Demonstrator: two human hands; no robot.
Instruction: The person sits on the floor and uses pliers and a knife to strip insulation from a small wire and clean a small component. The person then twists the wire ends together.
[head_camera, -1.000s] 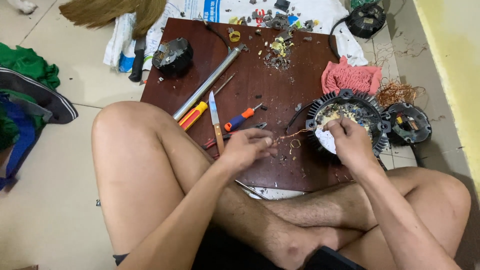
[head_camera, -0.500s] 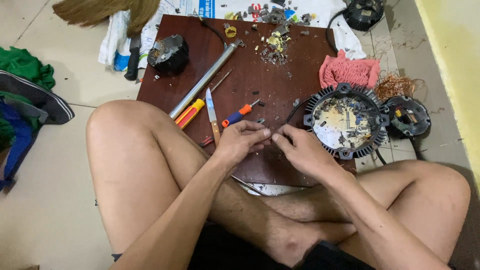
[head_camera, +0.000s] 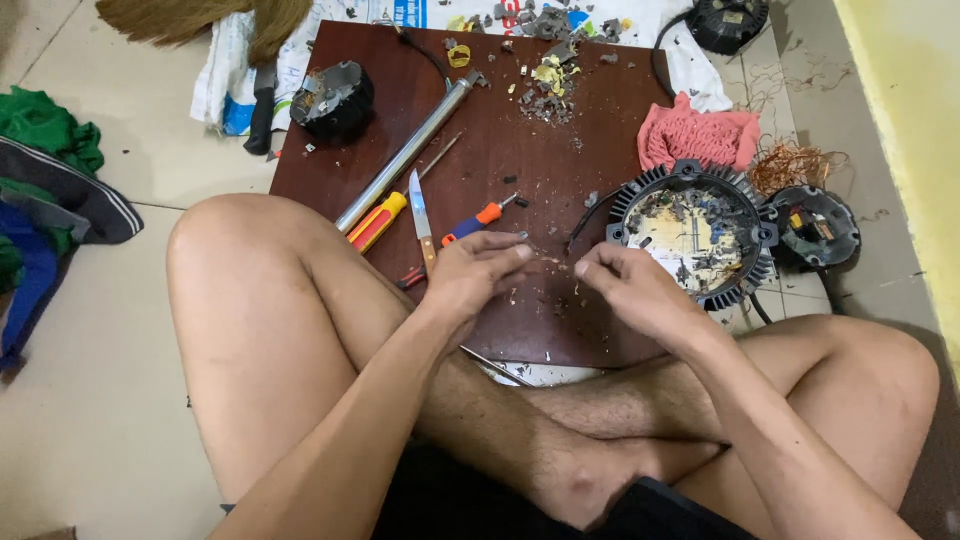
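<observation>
The left hand (head_camera: 470, 272) and right hand (head_camera: 625, 285) meet over the near edge of the dark wooden board (head_camera: 500, 130), fingertips pinched toward each other across a small gap. A thin, pale strand, probably fine wire (head_camera: 553, 261), appears to run between the two pinches; it is too small to confirm.

Handling, as a judgement: such wire is very light, soft and easily kinked or snapped. Hold it near its ends, between fingertip pads, with light tension only.

At 10 o'clock from the left hand lie a knife (head_camera: 421, 215), a small orange-and-blue screwdriver (head_camera: 478, 220) and a larger yellow-handled screwdriver (head_camera: 378, 222), with a long metal tube (head_camera: 410, 150) beyond. At 2 o'clock from the right hand sits a round finned metal housing (head_camera: 692, 235); behind it are a pink cloth (head_camera: 697, 135) and a tangle of copper wire (head_camera: 795, 165).
</observation>
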